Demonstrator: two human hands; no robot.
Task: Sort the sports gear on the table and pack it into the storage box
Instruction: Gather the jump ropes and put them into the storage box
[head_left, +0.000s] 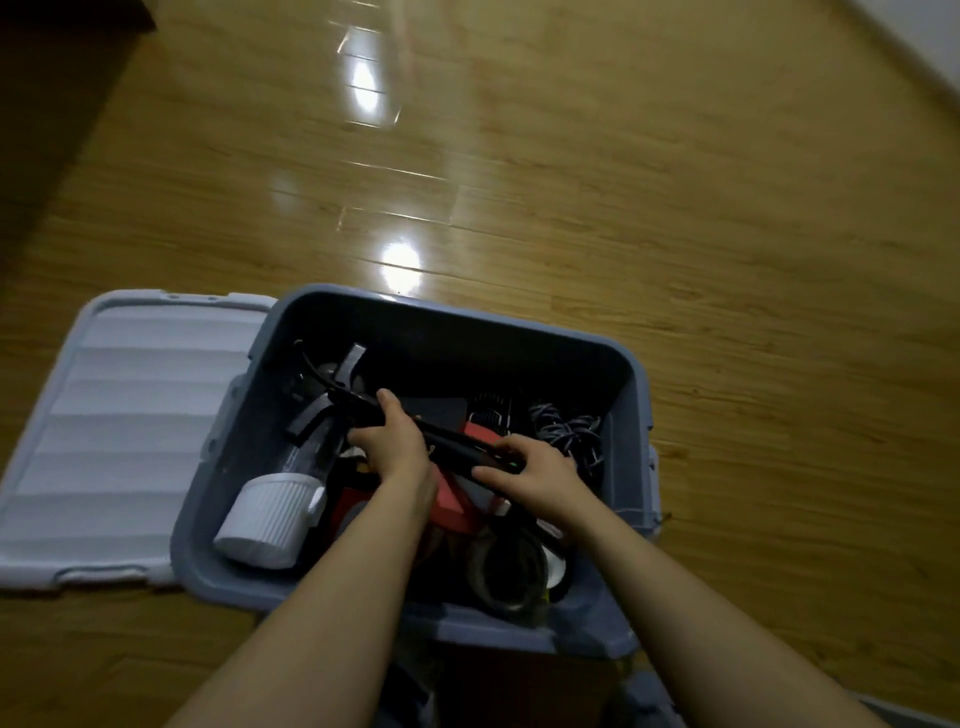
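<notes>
While both hands work inside the grey-blue plastic storage box (636, 374) on the wooden floor, the head view suggests packing is well along: a clear bottle with a white ribbed cap (270, 514), a red flat case (457, 506), a coiled grey cord (569, 434) and a dark ring (511, 571) already lie within. The left hand (392, 441) and right hand (540, 470) each grip a long black bar-like item (452, 441), lowering it across the pile. Its pale ribbed lid (130, 415) lies just beside the box, still off; no surface with gear shows

A home room (likely): glossy wooden plank floor (571, 156), white wall base (924, 36).
</notes>
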